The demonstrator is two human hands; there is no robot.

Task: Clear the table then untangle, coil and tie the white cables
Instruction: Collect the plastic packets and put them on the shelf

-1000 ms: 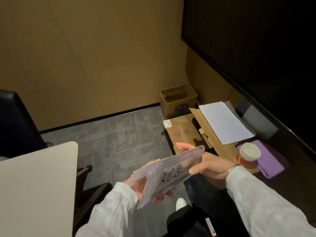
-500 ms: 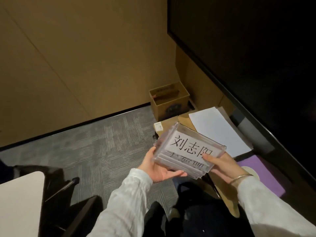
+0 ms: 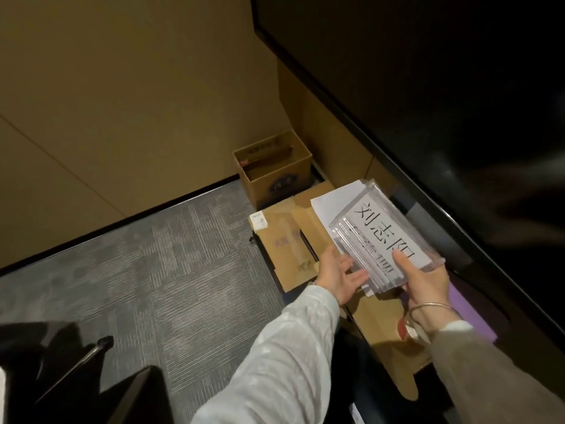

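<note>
The person holds a stack of clear plastic name signs (image 3: 382,240) out over the floor, near the corner of the room. The top sign has a white paper inside with big black writing on it. The right hand (image 3: 428,283) grasps the near end of the stack, with the thumb (image 3: 402,261) pressed on top and the fingers curled under it. The left hand (image 3: 337,275) is released, with its palm up and its fingers straight, and the fingertips (image 3: 360,275) touch the left edge of the stack from below. There is a thin metal bracelet (image 3: 431,307) on the right wrist, and both arms wear pale long sleeves.

The white cables are not in the picture, so it is not possible to tell where they are.

Just under the stack lies a sheet of white paper (image 3: 333,200), sitting on flat brown cardboard (image 3: 284,237) on the floor. A small white tag (image 3: 259,221) lies on the far left corner of that cardboard. Behind the stack, in the corner by the tan wall, stands an open brown box (image 3: 275,169). To the right of the stack runs a big dark screen (image 3: 428,87) with a black frame. Below the right hand, something purple (image 3: 467,313) lies flat on the floor, and a red and white thing (image 3: 408,328) peeks out by the wrist, too hidden to name. To the left of the stack is grey carpet (image 3: 153,270). Far to the left of the stack, at the bottom edge, is part of a black chair (image 3: 76,362)
</note>
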